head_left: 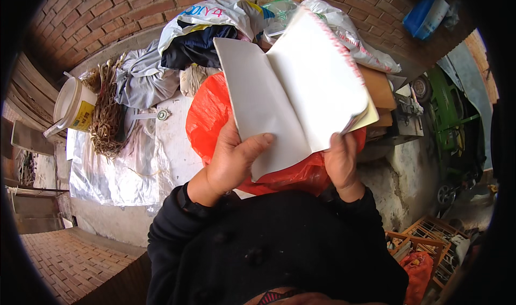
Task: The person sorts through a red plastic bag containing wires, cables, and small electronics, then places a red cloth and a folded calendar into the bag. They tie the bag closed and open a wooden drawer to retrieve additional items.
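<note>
An opened book or booklet (pixel 318 75) with blank white facing pages is held up in front of me. My left hand (pixel 238 153) grips its left cover (pixel 262 107), thumb pressed on the inner side. At the lower right corner, my right hand (pixel 342 159) pinches the edge of the pages. Red marks run along the outer edge of the right page, and a yellowish sheet (pixel 369 117) shows beneath it. Under the book lies a red plastic bag (pixel 209 115), partly hidden; its contents cannot be seen.
A white bucket (pixel 74 101), a bundle of dried stalks (pixel 107 119) and clear plastic sheeting (pixel 117 176) are at left. Behind are a grey cloth bundle (pixel 147 75) and a stuffed white plastic bag (pixel 217 12) against a brick wall (pixel 137 2). Cardboard boxes (pixel 377 89) stand at right, a green vehicle (pixel 447 115) beyond.
</note>
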`<state>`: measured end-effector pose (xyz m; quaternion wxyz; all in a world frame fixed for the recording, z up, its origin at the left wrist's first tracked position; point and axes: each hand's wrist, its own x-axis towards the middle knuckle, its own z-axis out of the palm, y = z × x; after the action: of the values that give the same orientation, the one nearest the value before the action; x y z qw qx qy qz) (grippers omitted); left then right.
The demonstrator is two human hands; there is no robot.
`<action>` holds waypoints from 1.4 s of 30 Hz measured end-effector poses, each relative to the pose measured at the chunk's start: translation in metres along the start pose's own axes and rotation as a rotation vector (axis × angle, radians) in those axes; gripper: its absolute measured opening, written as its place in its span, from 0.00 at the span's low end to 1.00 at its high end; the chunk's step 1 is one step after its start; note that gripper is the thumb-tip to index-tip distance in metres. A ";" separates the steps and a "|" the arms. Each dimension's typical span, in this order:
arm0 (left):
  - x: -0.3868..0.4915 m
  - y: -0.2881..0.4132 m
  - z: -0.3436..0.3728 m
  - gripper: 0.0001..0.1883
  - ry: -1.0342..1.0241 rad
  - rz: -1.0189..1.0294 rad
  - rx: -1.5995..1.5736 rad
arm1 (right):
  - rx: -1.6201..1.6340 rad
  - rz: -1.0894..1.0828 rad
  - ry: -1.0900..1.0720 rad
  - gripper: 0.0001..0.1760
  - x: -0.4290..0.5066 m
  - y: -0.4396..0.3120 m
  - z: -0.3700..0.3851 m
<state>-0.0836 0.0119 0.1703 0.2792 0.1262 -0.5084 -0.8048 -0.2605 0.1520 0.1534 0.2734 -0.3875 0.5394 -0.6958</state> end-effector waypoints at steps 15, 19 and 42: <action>-0.010 -0.006 -0.034 0.22 0.219 -0.159 -0.085 | 0.256 0.083 0.020 0.37 0.010 0.000 -0.003; -0.011 -0.007 -0.034 0.22 0.210 -0.164 -0.090 | 0.273 0.021 -0.013 0.44 0.012 -0.003 -0.005; -0.016 0.003 -0.030 0.23 0.095 -0.167 -0.028 | -0.222 -0.278 0.110 0.36 0.024 -0.011 -0.004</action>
<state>-0.0551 -0.0022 0.1582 0.2368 0.2022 -0.4711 -0.8253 -0.2769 0.1382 0.1695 0.1002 -0.4475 0.5680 -0.6834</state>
